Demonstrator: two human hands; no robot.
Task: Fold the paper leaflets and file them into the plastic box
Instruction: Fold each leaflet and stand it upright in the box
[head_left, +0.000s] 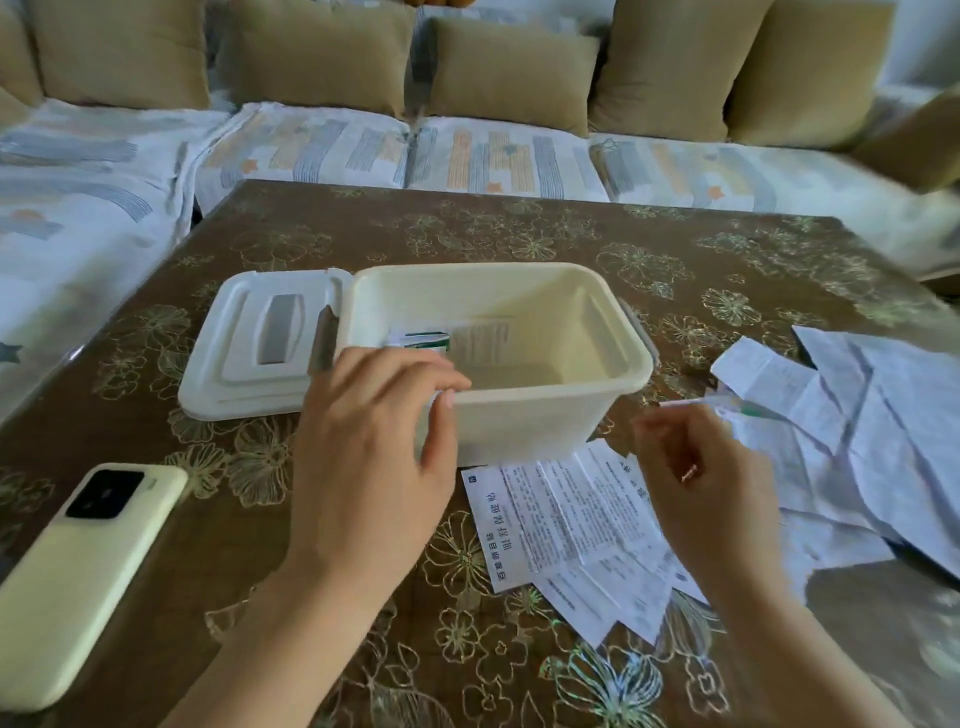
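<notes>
Your left hand's (363, 457) fingers were loosely curved at the near left corner of the plastic box (519, 421), thumb tip close to forefinger tip by the rim, with nothing visible between them; whether they touched the rim could not be told. Your right hand (701, 483), lower right of centre and somewhat blurred, had its fingers curled, pinching a folded leaflet (696, 402), a thin white strip with a green end pointing right; a ring (689, 473) showed on one finger. The box stood at the centre of the frame, cream, smooth and rectangular with rounded corners and a thick rolled rim, open at the top. In its far left corner stood filed leaflets (421, 340), small folded papers, one edged green, one covered in fine print. The matching lid (249, 338), with a grey recessed handle, lay just left of it, touching its side. In front of the box a creased printed sheet (545, 514) lay flat over other slips, its top edge tucked against the box. At the right edge sprawled a heap of unfolded sheets (857, 441), white and heavily creased. A pale yellow phone (78, 571) lay face down at lower left. Everything rested on a glossy brown table (467, 228) patterned with gold flowers, and a sofa (467, 156) with tan cushions (509, 73) filled the top.
</notes>
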